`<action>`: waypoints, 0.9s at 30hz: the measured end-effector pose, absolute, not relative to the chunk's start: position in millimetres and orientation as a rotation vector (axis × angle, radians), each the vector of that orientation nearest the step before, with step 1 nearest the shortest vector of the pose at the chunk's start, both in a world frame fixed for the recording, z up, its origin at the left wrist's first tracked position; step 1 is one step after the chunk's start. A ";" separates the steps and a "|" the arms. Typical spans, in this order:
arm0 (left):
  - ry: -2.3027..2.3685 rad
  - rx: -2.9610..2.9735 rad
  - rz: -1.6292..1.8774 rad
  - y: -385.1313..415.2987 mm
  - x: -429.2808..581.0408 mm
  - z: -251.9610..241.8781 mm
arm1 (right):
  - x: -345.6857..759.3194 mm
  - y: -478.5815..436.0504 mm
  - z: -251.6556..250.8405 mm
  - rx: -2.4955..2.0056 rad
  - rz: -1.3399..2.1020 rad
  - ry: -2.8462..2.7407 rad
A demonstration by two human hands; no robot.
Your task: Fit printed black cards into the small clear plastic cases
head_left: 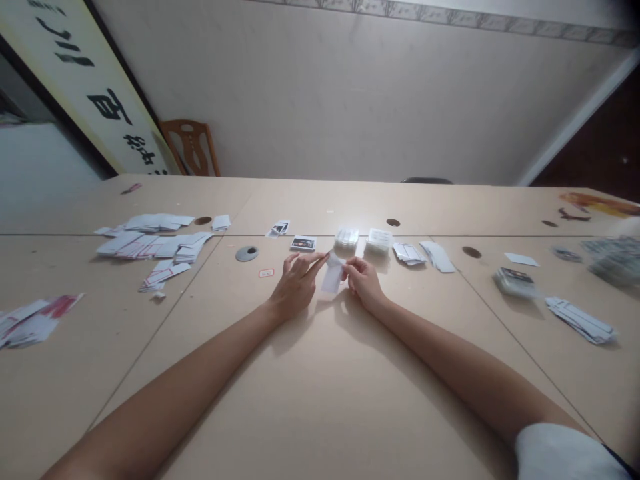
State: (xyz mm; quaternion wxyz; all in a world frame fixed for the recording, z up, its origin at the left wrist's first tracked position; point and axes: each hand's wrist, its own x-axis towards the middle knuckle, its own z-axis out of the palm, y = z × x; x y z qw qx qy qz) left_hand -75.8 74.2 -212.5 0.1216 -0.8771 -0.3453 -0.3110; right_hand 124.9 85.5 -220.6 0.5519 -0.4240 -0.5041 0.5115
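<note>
A small translucent plastic sleeve [331, 277] stands out pale between my two hands, above the table. With thumb and fingers, my right hand [364, 283] pinches its right edge. My left hand [295, 285] reaches in from the other side, its fingertips closed at the sleeve's upper left corner. Just beyond my hands are a stack of clear sleeves [347, 239] and a second stack of sleeves [379, 241]. A stack of dark picture cards [303, 243] lies behind my left hand. Near it is a small red-bordered label [267, 273].
White paper slips [150, 245] lie in piles on the left, with pink-marked slips [35, 321] nearer. To the right are white cards [409, 253], blank strips [437, 257], a sleeved card stack [515, 283] and more slips [580, 320]. Round holes [471, 252] pierce the table [320, 400].
</note>
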 end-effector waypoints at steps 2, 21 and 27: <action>-1.014 -2.553 -0.913 74.5 -75.7 -213.1 | 124.8 86.0 -221.4 -0.995 1.214 -1.190; -1.073 -2.574 -0.842 72.7 -73.8 -208.9 | 122.9 86.2 -221.2 -0.973 1.254 -1.138; -1.096 -2.565 -0.850 72.0 -73.4 -208.1 | 123.1 85.8 -220.5 -0.975 1.259 -1.138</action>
